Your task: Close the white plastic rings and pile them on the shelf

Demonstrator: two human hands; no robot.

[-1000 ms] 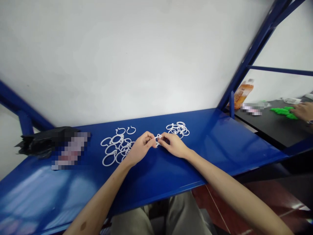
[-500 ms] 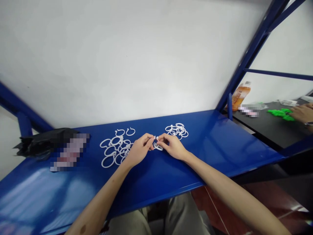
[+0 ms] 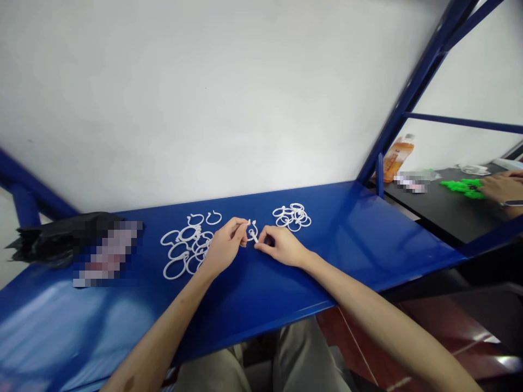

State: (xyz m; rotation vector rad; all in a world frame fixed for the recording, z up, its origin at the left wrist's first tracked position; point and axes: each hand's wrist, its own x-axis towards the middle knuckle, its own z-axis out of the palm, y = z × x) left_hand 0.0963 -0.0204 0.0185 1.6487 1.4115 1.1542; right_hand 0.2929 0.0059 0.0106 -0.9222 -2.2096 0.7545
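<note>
Both of my hands meet over the middle of the blue table (image 3: 359,239). My left hand (image 3: 223,247) and my right hand (image 3: 281,246) pinch one small white plastic ring (image 3: 252,232) between their fingertips, just above the tabletop. A loose heap of white rings (image 3: 186,247) lies left of my left hand, several of them open at one side. A smaller cluster of white rings (image 3: 292,216) lies behind my right hand.
A black bag (image 3: 53,242) lies at the table's far left. A blue frame post (image 3: 412,95) rises at the right. Beyond it, on a black table (image 3: 449,212), stand an orange bottle (image 3: 397,155) and green parts (image 3: 460,186), with another person's hand (image 3: 498,186) on them.
The ring has turned between my fingertips and my hands have drawn slightly apart. The view has shifted a little to the right.
</note>
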